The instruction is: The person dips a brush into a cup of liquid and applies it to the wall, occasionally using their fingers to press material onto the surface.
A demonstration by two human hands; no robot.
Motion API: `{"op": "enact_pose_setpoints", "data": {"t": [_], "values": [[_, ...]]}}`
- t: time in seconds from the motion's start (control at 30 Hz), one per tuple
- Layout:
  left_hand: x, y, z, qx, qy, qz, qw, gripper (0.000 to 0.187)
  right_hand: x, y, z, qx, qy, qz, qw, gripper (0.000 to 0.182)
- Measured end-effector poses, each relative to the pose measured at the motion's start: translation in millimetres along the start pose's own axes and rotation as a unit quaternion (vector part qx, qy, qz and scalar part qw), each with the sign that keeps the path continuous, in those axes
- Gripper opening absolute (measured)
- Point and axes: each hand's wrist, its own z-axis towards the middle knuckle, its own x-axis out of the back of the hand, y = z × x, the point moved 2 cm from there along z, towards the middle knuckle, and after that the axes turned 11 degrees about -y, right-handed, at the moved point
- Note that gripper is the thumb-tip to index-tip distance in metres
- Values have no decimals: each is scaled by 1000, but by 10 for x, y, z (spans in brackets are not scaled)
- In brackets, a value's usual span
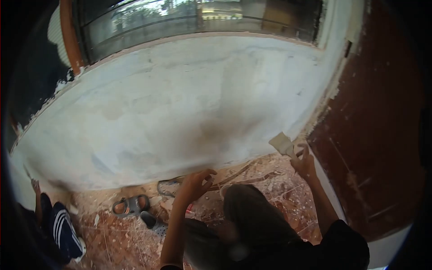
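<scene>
A person seated or crouching low on a littered reddish floor (112, 245), seen from their own head, faces a patchy whitish wall (171, 112). At the right, the right hand (304, 163) grips the handle of a flat, pale brush (282, 143), its broad end pointing up and left near the wall's lower right corner; whether the bristles touch the wall cannot be told, and the fingers cover most of the handle. The left hand (198, 184) hangs open in front of the wall's base, fingers parted and loosely bent. The person's knee (245, 200) and dark clothing hide much of the floor below. Left of the left forearm lie a grey clog (135, 205) and a second clog (150, 221), partly overlapped; a dark looped object (167, 188) behind them is hard to make out. At the far left, another person's hand (35, 184) holds something thin and blurred, the body cut off by the dark lens edge, striped clothing (63, 225) showing. A window (180, 24), cropped at the top, sits above the wall; a brown panel (373, 126) fades into shadow at right.
</scene>
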Motion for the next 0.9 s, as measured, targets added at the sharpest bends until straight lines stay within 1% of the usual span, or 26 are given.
{"op": "enact_pose_setpoints", "data": {"t": [0.03, 0.07, 0.1, 0.17, 0.23, 0.27, 0.3, 0.33, 0.4, 0.43, 0.5, 0.53, 0.6, 0.63, 0.67, 0.7, 0.73, 0.77, 0.8, 0.83, 0.87, 0.9], "values": [[-8, -16, 43, 1, -37, -31, 999, 19, 180, -66, 30, -33, -1, 20, 999, 45], [14, -49, 66, -11, -44, -31, 998, 19, 337, -118, 58, -65, -1, 43, 997, 45], [45, -105, 88, -26, -72, -34, 997, 17, 432, 82, 141, -32, 13, 13, 999, 44], [149, -299, 99, -59, -110, -40, 991, 15, 678, 37, 261, -30, 47, 6, 998, 43], [315, -599, 72, -16, -180, 1, 984, 15, 846, 60, 426, -23, 78, 0, 997, 43], [365, -785, 62, -10, -184, 12, 983, 14, 877, 94, 499, 3, 116, -62, 991, 42], [459, -781, 51, 42, -204, 12, 978, 14, 884, 132, 562, 29, 150, -124, 980, 41], [490, -835, 85, 58, -223, 43, 972, 14, 858, 171, 624, 25, 151, -127, 980, 41], [475, -823, 209, 68, -234, 29, 969, 12, 701, 275, 720, -25, 131, -19, 991, 39], [441, -782, 323, 58, -246, 31, 967, 13, 628, 342, 783, -26, 131, -23, 991, 39], [252, -696, 549, 41, -266, 29, 963, 14, 495, 542, 864, -2, 140, -6, 990, 30], [131, -662, 670, 27, -288, 51, 956, 15, 485, 647, 959, 2, 138, -16, 990, 30], [-148, -650, 897, 4, -324, 33, 945, 16, 510, 877, 1137, 24, 281, -68, 957, 23], [-279, -676, 990, 8, -348, 1, 938, 17, 521, 990, 1278, 28, 276, -73, 958, 23], [-399, -713, 1059, 11, -344, -6, 939, 17, 529, 1068, 1431, 71, 313, -24, 947, 22], [-516, -751, 1098, 15, -321, -3, 947, 17, 476, 1147, 1519, 116, 343, 28, 932, 21], [-618, -763, 1093, 22, -297, 0, 955, 18, 352, 1227, 1556, 124, 332, 30, 935, 21], [-690, -715, 1036, 63, -254, -21, 965, 20, 193, 1330, 1589, 119, 294, -7, 948, 20], [-777, -765, 957, 72, -252, -27, 965, 20, 59, 1433, 1594, 113, 257, -46, 959, 19], [-860, -848, 874, 69, -247, 11, 967, 20, -82, 1562, 1533, 97, 209, 6, 973, 18], [-905, -895, 787, 65, -242, 51, 967, 20, -137, 1616, 1413, 98, 204, 8, 974, 18], [-894, -888, 700, 104, -261, 76, 957, 18, -154, 1643, 1313, 95, 216, 3, 972, 17]]}}
